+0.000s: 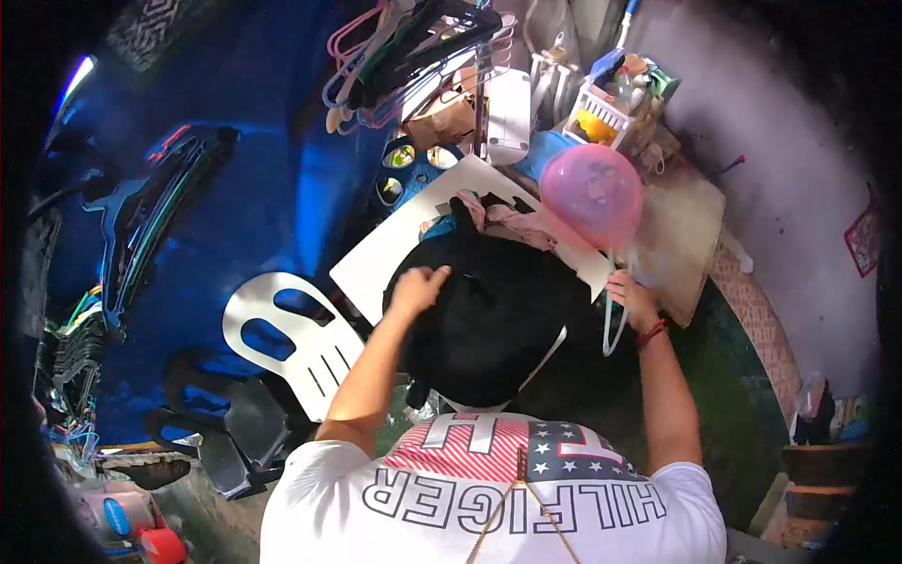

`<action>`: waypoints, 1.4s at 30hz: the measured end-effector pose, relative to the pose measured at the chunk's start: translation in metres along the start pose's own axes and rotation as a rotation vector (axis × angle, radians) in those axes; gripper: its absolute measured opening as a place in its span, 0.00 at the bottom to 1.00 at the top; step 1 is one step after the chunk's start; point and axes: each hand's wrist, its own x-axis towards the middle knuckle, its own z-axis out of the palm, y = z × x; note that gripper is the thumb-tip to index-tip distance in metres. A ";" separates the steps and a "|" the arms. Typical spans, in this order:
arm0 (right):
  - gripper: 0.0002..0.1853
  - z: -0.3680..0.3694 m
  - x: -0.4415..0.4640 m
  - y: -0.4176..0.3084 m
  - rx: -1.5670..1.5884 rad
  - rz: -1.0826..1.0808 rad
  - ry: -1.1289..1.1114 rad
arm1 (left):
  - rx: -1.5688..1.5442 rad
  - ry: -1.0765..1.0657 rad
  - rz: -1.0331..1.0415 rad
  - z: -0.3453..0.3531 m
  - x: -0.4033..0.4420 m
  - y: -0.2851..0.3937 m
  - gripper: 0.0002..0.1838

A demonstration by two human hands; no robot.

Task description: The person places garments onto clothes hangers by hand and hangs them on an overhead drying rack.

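A large dark bundle of black cloth (498, 320) lies in front of me, over the edge of a white tabletop (376, 268). My left hand (418, 289) is at the left side of the cloth, fingers curled against it and thumb raised. On the right, my right hand (632, 297) is closed around a pale, narrow plastic hanger (609, 340), seen nearly edge-on. Just above that hand is a translucent pink balloon (590, 195). Crumpled pink cloth (521, 224) lies beyond the black bundle.
Many hangers (413, 56) hang at the top, with more hangers (141, 221) at the left. A white plastic chair (272, 348) and a black chair (240, 437) stand left. A white basket (601, 111) sits at the back right, near a tan board (681, 235).
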 end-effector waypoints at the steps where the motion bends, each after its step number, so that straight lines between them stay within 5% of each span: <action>1: 0.15 0.008 -0.005 0.004 0.000 -0.057 -0.106 | 0.056 0.022 -0.028 0.025 0.003 0.001 0.37; 4: 0.15 0.052 -0.027 0.003 0.084 -0.134 -0.328 | 0.392 0.040 -0.122 0.058 -0.005 0.026 0.35; 7: 0.09 0.092 -0.029 0.019 0.040 -0.114 -0.417 | 0.365 0.164 0.098 0.092 0.011 -0.013 0.25; 10: 0.04 0.130 -0.045 0.030 -0.095 -0.194 -0.383 | -0.086 0.291 0.173 0.079 -0.017 -0.020 0.12; 12: 0.04 0.149 -0.035 0.054 -0.177 -0.451 -0.377 | -0.677 0.291 0.052 0.072 -0.033 -0.029 0.02; 13: 0.05 0.157 -0.028 0.064 -0.298 -0.566 -0.356 | -1.263 0.121 -0.101 0.067 -0.045 -0.031 0.04; 18: 0.16 0.214 -0.039 0.042 -0.350 -0.502 -0.506 | -1.801 -0.084 -0.122 0.044 -0.084 0.001 0.11; 20: 0.15 0.234 -0.037 0.045 -0.344 -0.596 -0.616 | -1.837 -0.192 -0.091 0.040 -0.084 -0.003 0.12; 23: 0.13 0.230 -0.039 0.035 -0.134 -0.150 -0.750 | -1.921 -0.187 -0.098 0.029 -0.085 -0.013 0.12; 27: 0.11 0.212 -0.037 0.020 0.041 -0.025 -0.563 | -1.938 -0.161 -0.238 0.029 -0.092 -0.040 0.17; 30: 0.12 0.219 -0.044 0.022 0.062 -0.159 -0.637 | -1.965 -0.195 -0.257 0.037 -0.094 -0.035 0.19; 31: 0.13 0.218 -0.047 0.021 -0.303 -0.358 -0.613 | -1.970 -0.235 -0.254 0.040 -0.094 -0.030 0.19; 32: 0.13 0.224 -0.048 0.038 -0.252 -0.424 -0.632 | -1.975 -0.276 -0.251 0.042 -0.095 -0.022 0.19; 34: 0.12 0.233 -0.057 0.029 -0.522 -0.432 -0.582 | -1.978 -0.350 -0.214 0.036 -0.097 0.001 0.19; 36: 0.11 0.235 -0.044 0.026 -0.509 -0.694 -0.399 | -1.995 -0.412 -0.165 0.037 -0.090 0.003 0.18; 38: 0.10 0.211 -0.047 -0.041 -0.549 -0.263 -0.448 | -1.832 -0.394 -0.215 0.013 -0.091 0.005 0.17; 40: 0.07 0.187 -0.022 -0.052 -0.158 -0.327 -0.448 | -1.585 -0.431 -0.268 -0.008 -0.081 -0.017 0.15; 42: 0.06 0.179 -0.028 -0.077 -0.039 -0.311 -0.505 | -1.148 -0.253 -0.108 -0.003 -0.067 -0.024 0.16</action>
